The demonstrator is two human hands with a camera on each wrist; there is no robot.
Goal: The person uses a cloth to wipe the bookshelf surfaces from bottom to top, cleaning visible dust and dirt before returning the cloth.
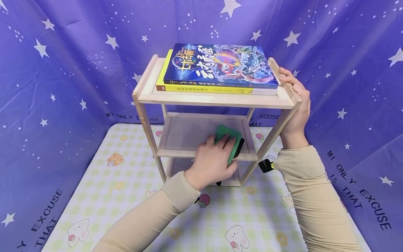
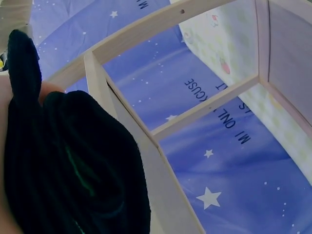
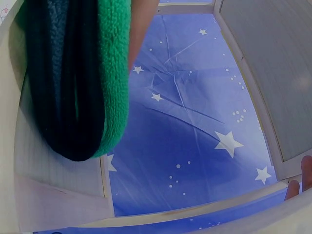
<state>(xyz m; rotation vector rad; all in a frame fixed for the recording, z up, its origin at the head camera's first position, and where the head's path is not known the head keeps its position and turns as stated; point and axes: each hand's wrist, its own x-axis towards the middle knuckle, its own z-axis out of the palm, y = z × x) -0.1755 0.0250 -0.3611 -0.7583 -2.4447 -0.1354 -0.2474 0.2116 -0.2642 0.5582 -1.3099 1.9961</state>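
Observation:
A small wooden shelf rack [image 1: 217, 101] with three tiers stands upright in the middle of the head view. Over its middle tier [image 1: 189, 131], toward the right side, my left hand [image 1: 212, 159] holds a folded green cloth [image 1: 225, 131] with a black edge, fingers spread across the top. Much of the left wrist view is filled by the dark side of the bunched cloth [image 2: 97, 161]. My right hand [image 1: 294, 101] grips the rack's upper right side, fingers over the rail. From the right wrist, the cloth [image 3: 114, 87] hangs close, and fingertips [image 3: 306, 173] show at lower right.
On the top tier lie two stacked books, a blue illustrated one [image 1: 220, 64] over a yellow one [image 1: 204, 88]. A checked tablecloth [image 1: 104, 196] with cartoon prints lies under the rack. Purple star-printed curtains [image 1: 78, 70] surround the table on the back and sides.

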